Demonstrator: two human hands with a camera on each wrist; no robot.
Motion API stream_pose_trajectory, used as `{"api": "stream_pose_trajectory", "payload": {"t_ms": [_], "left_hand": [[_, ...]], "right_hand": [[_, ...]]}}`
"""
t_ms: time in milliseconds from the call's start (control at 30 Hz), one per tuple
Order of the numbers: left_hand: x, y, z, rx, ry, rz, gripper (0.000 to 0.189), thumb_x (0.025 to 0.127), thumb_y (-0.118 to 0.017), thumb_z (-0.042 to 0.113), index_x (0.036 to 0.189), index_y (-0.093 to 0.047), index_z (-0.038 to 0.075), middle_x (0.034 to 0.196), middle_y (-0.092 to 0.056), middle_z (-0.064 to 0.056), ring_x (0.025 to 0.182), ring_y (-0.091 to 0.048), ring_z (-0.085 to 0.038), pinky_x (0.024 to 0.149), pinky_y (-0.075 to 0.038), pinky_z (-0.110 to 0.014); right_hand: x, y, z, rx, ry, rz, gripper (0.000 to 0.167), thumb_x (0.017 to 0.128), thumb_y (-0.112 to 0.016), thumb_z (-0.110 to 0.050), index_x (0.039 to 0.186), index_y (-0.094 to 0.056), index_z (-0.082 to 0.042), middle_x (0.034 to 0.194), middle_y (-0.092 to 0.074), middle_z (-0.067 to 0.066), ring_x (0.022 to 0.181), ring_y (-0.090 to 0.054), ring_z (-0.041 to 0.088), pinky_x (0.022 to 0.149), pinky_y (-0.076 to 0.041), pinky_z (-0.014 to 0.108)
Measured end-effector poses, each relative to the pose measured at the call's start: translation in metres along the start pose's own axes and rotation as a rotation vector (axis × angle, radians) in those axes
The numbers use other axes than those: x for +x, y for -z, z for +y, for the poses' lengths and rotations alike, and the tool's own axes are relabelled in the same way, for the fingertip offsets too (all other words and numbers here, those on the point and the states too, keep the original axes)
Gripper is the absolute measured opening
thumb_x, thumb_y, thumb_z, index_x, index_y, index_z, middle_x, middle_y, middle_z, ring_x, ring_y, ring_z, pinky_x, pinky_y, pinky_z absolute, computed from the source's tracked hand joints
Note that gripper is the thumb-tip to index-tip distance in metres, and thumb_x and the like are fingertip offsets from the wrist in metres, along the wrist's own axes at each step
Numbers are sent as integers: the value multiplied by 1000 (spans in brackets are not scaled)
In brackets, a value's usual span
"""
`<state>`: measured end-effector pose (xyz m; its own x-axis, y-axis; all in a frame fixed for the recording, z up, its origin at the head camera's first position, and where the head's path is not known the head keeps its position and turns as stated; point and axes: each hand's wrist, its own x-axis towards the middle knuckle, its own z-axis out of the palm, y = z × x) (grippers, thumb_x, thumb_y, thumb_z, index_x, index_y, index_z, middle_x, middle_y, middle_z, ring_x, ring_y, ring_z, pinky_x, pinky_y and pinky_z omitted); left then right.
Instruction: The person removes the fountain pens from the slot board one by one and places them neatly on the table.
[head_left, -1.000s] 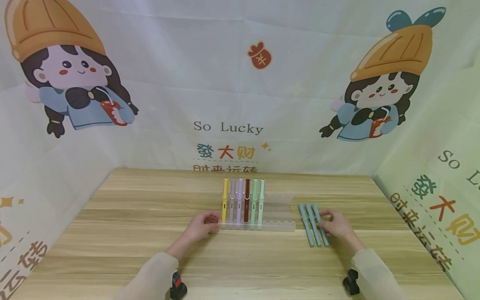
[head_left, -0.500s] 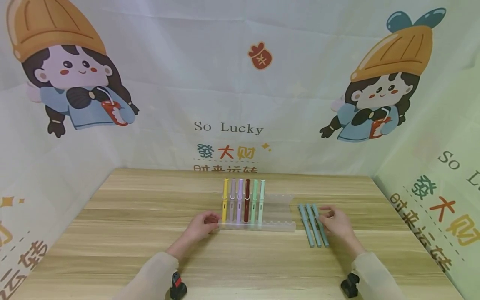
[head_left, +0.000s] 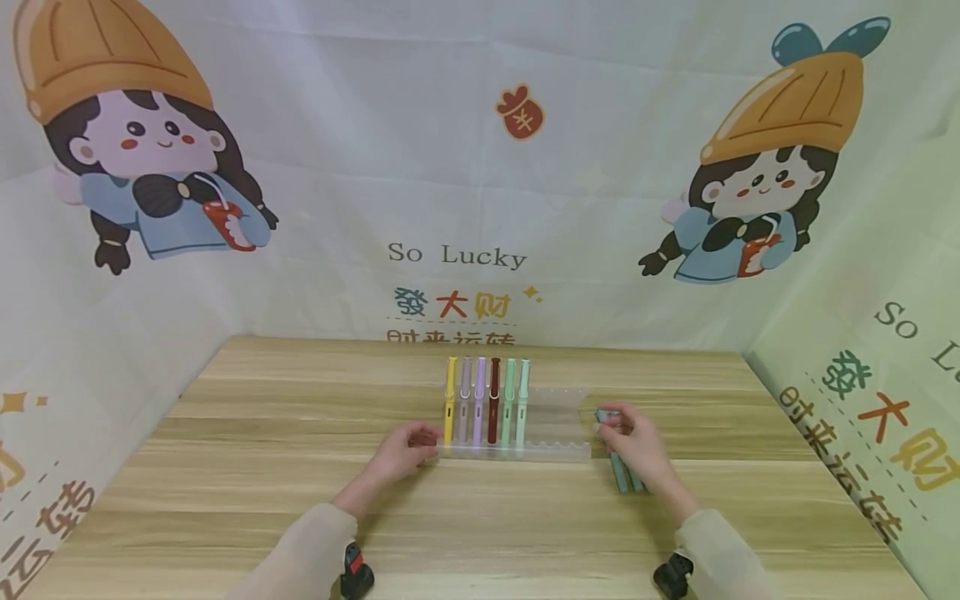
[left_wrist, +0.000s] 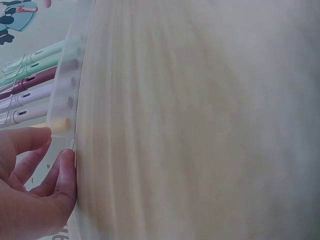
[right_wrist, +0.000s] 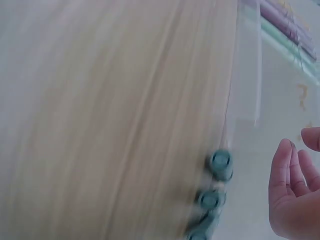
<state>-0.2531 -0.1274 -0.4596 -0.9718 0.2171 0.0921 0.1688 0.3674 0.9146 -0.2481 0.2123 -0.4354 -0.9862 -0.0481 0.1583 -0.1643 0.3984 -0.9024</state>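
Observation:
A clear plastic pen rack [head_left: 558, 452] lies on the wooden table. In its left part stands a row of several pens, from a yellow pen [head_left: 450, 408] past a dark red pen [head_left: 492, 412] to a pale mint pen [head_left: 522, 408]. My left hand [head_left: 406, 448] holds the rack's left end between thumb and fingers. Three blue-green pens lie side by side right of the rack; my right hand [head_left: 636, 442] hovers over them, hiding much of them. In the right wrist view their ends [right_wrist: 220, 159] show below the right hand [right_wrist: 295, 195], whose thumb and fingers are apart.
The rack's right part has notches with no pens. Wooden tabletop [head_left: 480, 533] extends in front of the rack. A printed cloth [head_left: 480, 192] hangs behind the table and along both sides.
My right hand has moved left, from the rightmost blue-green pen to above the left ones, and now covers more of them. The left hand stays at the rack's end.

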Motion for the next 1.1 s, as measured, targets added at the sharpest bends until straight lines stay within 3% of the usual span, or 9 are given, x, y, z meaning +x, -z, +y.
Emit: {"api": "stream_pose_trajectory", "payload": {"t_ms": [267, 700, 933, 1100], "left_hand": [[3, 0, -5, 1, 0, 3, 18, 78, -58, -7, 95, -57, -8, 86, -59, -12, 78, -55, -24, 60, -48, -32], [1, -1, -2, 5, 24, 9, 17, 79, -58, -5, 96, -57, -8, 87, -59, -11, 81, -55, -24, 60, -48, -31], [1, -1, -2, -1, 16, 8, 17, 79, -58, -5, 96, -58, -8, 87, -59, -12, 80, -55, -24, 60, -48, -33], [1, 0, -2, 2, 13, 10, 17, 78, -58, -6, 95, -57, -8, 87, -59, -12, 79, -55, -24, 60, -48, -32]], "right_hand": [[3, -25, -4, 60, 21, -19, 33, 83, -56, 1, 115, -50, 3, 96, -56, 22, 79, -55, 23, 65, -50, 30], [12, -66, -25, 126, 85, 11, 35, 80, -60, 3, 114, -52, 4, 98, -60, 20, 90, -56, 30, 75, -48, 33], [20, -79, -23, 147, 114, 33, 36, 79, -60, 4, 113, -51, 4, 100, -59, 22, 92, -56, 33, 76, -48, 35], [24, -86, -23, 166, 90, 22, 39, 78, -58, 6, 116, -50, 0, 103, -57, 21, 94, -54, 32, 79, -46, 36]]}}
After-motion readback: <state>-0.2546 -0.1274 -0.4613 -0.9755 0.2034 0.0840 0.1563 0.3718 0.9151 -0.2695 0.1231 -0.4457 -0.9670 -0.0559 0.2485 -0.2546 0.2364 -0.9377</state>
